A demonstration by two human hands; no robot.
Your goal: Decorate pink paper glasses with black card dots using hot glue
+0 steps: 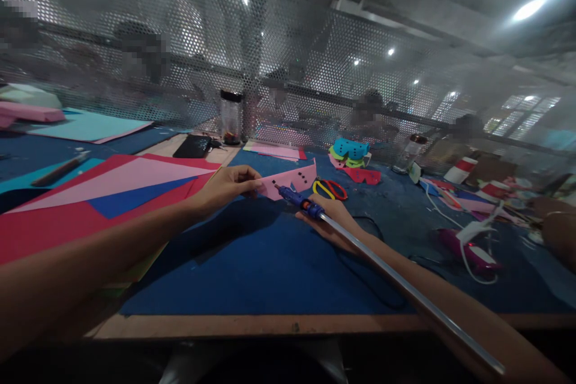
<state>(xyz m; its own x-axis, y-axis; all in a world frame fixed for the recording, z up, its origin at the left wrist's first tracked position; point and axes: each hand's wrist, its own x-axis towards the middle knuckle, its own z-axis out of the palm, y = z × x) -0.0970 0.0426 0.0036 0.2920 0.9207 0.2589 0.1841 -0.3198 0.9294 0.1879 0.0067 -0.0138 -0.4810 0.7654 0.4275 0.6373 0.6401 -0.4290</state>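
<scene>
Both forearms (139, 240) reach inward, left hand (236, 183) pinching, right hand (330, 219) gripping.

And here they are, two bare hands, left hand (236, 183) and right hand (330, 213) — slender fingers, narrow wrists, and bare forearms, left forearm (112, 246) and right forearm (432, 282), both smooth and slim — fingernail detail too small to make out!

Perforated metal screen (306, 54), bright ceiling light (530, 9) (glaring), windows (524, 109).
</scene>
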